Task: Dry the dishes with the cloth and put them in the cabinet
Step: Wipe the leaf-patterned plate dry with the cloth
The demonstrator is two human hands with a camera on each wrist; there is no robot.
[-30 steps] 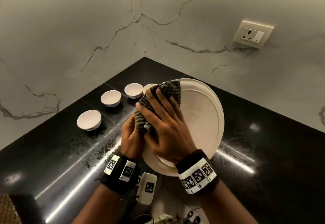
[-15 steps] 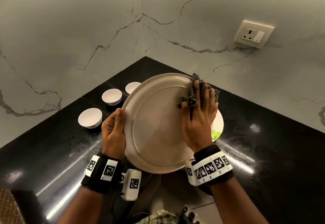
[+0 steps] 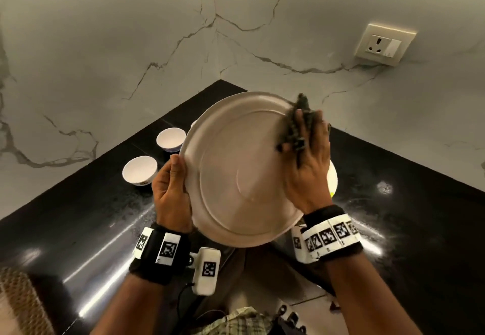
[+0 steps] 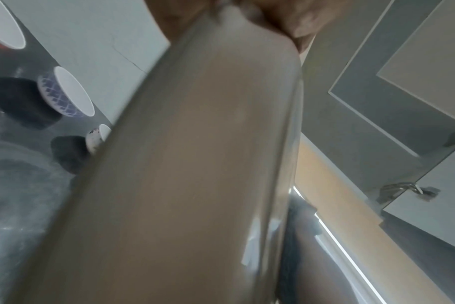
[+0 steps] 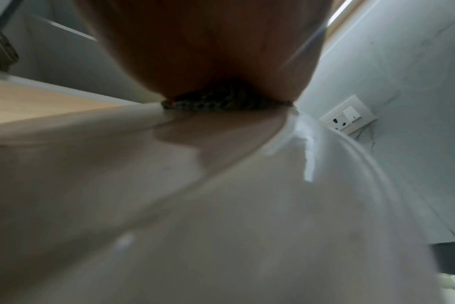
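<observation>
I hold a large pale plate (image 3: 244, 171) tilted up over the black counter, its underside toward me. My left hand (image 3: 178, 177) grips its left rim, thumb on the near face. My right hand (image 3: 308, 153) presses a dark checked cloth (image 3: 294, 132) against the plate's upper right rim, and cloth bunches up between the fingers. In the left wrist view the plate (image 4: 195, 164) fills the middle. The right wrist view shows the cloth (image 5: 221, 102) squeezed between palm and plate (image 5: 195, 205).
Two small white bowls (image 3: 140, 170) (image 3: 170, 139) stand on the counter (image 3: 406, 203) to the left; a third is mostly hidden behind the plate. Another plate (image 3: 332, 179) lies below the right hand. A wall socket (image 3: 384, 44) is upper right. Cabinet doors (image 4: 403, 82) hang overhead.
The plate was turned so its underside faces me. My right hand carried the cloth from the plate's upper left to its upper right rim. My left hand shifted to the left rim.
</observation>
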